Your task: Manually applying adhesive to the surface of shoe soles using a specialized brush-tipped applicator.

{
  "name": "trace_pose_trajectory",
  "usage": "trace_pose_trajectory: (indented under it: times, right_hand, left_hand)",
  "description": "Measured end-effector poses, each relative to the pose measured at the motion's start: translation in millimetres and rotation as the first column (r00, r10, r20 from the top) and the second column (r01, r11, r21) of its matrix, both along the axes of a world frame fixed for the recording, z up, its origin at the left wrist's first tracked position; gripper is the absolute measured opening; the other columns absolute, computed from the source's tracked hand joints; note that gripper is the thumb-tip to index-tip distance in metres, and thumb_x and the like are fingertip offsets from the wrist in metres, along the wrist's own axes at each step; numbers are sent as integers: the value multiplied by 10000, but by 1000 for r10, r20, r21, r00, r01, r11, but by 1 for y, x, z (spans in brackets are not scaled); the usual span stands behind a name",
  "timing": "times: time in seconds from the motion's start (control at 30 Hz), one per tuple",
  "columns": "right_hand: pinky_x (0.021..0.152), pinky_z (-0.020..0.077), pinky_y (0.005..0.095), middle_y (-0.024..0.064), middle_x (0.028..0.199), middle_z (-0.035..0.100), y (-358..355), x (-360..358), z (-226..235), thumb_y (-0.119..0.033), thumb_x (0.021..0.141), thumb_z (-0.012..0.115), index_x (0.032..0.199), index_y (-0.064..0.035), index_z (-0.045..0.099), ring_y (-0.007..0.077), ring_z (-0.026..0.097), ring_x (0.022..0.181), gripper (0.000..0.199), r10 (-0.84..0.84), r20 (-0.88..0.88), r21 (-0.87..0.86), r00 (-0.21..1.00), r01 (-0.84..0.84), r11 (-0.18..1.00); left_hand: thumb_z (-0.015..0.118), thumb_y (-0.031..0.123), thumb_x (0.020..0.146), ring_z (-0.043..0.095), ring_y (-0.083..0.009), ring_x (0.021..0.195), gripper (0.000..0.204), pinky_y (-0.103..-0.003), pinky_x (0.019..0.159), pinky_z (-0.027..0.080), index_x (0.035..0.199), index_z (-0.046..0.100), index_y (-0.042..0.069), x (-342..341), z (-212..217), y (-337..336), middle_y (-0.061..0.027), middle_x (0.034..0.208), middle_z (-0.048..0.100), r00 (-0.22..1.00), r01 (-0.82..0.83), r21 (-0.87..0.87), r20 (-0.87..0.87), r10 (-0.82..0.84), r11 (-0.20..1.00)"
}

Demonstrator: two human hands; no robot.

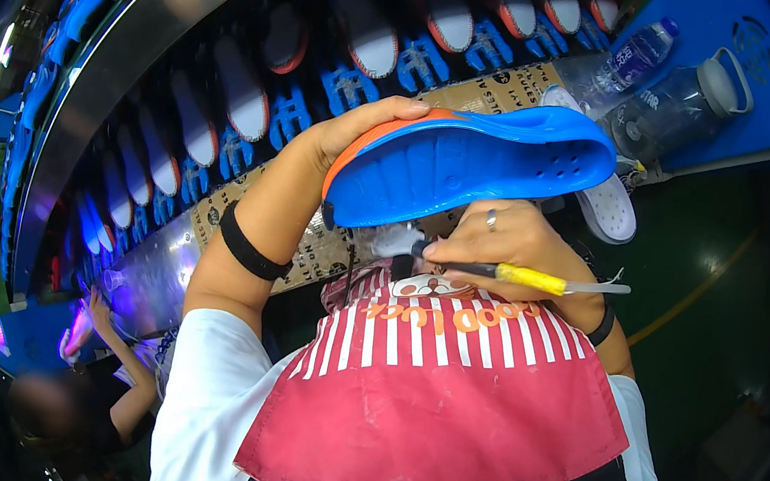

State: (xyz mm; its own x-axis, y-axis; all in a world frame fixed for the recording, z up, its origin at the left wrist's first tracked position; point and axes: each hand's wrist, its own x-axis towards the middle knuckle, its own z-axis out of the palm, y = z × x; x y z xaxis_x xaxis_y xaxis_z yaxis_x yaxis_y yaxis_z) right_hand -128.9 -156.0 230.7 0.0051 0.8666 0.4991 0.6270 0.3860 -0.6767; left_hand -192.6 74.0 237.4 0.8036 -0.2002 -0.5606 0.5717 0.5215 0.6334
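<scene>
- Head view, hands: the blue shoe sole with an orange edge is held tilted in front of the chest, above the red striped apron. It is gripped at its heel end by the left hand, whose fingers are curled shut around the rim.
- Head view, tool: a yellow-handled tool is pinched in the closed fingers of the right hand, just beneath the sole; its working end cannot be made out.
- Head view, technique (judged): the sole is best kept steady by the left hand while the tool is drawn along the edge in short, light strokes, away from the holding fingers.
- Head view, surroundings: rows of soles on a conveyor, two bottles and a co-worker's hand are seen beyond.
</scene>
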Motion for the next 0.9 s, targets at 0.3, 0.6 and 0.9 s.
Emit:
trace_pose_trajectory:
  times: [0.3,0.6,0.9]
  right_hand:
    - [631,477,300,40,717,638,-4,1,-9,-63,682,720,924,-87,692,192,601,669,245,-3,18,-22,1000,3,1000]
    - [578,471,290,68,675,635,-7,-2,-19,-128,705,752,931,-65,698,217,598,603,240,-150,-126,5,981,152,988]
    - [629,469,225,71,788,673,-18,13,-18,-91,768,701,938,22,685,94,598,687,205,-515,-575,-295,635,427,855]
  left_hand:
    - [618,383,813,673,-228,803,457,-355,749,548,1085,631,16,-2,7,14,-155,941,678,986,83,92,-152,-68,992]
    - [607,486,784,669,-254,845,614,-386,758,549,1194,571,30,-9,7,13,-184,1025,652,998,20,109,-58,-14,994]
    - [535,473,821,640,-300,939,656,-418,821,534,1256,492,-15,-6,-36,-12,-224,1106,606,983,-116,-64,136,124,991]
